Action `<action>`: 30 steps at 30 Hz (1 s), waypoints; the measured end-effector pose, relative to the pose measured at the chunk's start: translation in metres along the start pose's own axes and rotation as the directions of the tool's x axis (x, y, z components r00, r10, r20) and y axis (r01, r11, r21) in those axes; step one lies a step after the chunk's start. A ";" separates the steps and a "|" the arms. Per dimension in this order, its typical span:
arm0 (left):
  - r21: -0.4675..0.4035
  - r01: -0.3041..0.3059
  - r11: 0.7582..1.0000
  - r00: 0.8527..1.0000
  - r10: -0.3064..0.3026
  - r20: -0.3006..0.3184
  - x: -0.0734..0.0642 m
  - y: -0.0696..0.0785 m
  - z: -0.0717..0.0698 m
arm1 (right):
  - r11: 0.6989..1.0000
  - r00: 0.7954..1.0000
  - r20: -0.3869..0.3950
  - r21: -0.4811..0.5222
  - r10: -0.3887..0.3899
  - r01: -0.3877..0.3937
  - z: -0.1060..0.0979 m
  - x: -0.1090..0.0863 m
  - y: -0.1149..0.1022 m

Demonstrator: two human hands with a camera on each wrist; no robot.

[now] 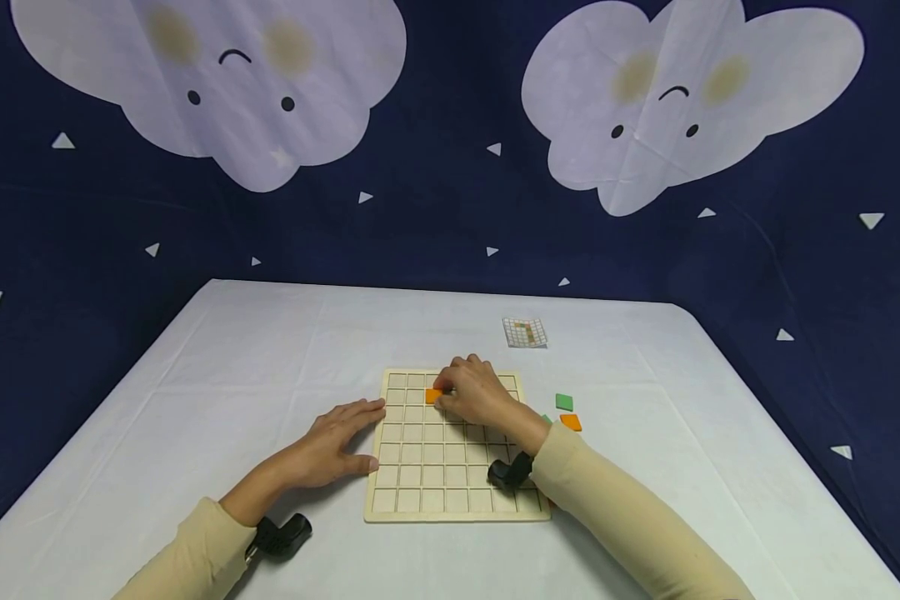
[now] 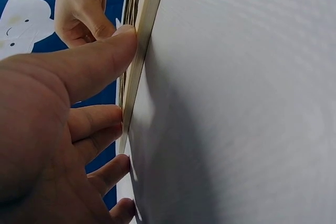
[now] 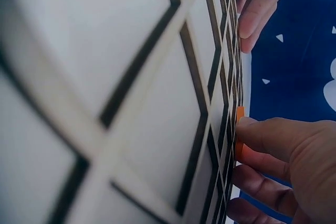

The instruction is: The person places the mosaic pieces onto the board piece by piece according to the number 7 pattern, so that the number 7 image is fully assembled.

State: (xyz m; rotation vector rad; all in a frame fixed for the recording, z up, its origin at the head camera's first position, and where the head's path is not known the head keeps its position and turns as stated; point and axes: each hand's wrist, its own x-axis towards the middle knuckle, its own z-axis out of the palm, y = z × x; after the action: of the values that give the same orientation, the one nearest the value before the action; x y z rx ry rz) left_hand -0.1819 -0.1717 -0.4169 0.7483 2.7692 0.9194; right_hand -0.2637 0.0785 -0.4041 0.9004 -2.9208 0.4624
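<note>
A pale wooden board [image 1: 412, 501] with a grooved square grid lies flat on the white table. My left hand [image 1: 337, 447] is at its left edge, thumb and fingers spread and nearly straight; the left wrist view shows the thumb [image 2: 107, 56] against the board's side. Over the far part of the board, my right hand [image 1: 477, 393] pinches a square orange tile [image 1: 432, 397] between thumb and fingertips. In the right wrist view this orange tile [image 3: 240, 111] appears edge-on, right at the grid's surface. The right palm and forearm hide part of the board.
Right of the board lie a green tile [image 1: 564, 402], another orange tile [image 1: 571, 422] and a second green tile [image 1: 546, 419] partly behind the right wrist. Beyond the board is a small card [image 1: 525, 332] printed with a grid and coloured squares. A dark cloud-patterned curtain [image 1: 450, 225] hangs behind the table.
</note>
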 end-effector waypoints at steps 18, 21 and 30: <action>-0.040 0.019 0.999 1.000 -0.019 0.002 0.001 -0.003 0.004 | 0.999 1.000 0.003 0.047 0.019 -0.019 -0.004 -0.002 -0.001; -0.039 0.016 0.999 1.000 -0.016 -0.002 0.001 -0.003 0.004 | 0.997 1.000 -0.007 0.076 0.024 -0.024 -0.008 -0.006 0.000; -0.044 0.012 0.999 1.000 -0.012 -0.006 0.000 -0.001 0.003 | 0.993 0.997 -0.066 0.118 0.034 -0.026 -0.021 -0.021 0.006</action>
State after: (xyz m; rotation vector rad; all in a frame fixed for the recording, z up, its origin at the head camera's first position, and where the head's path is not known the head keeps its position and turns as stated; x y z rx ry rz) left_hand -0.1815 -0.1708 -0.4205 0.7229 2.7462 0.9781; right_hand -0.2507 0.1013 -0.3885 0.8365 -2.8752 0.6589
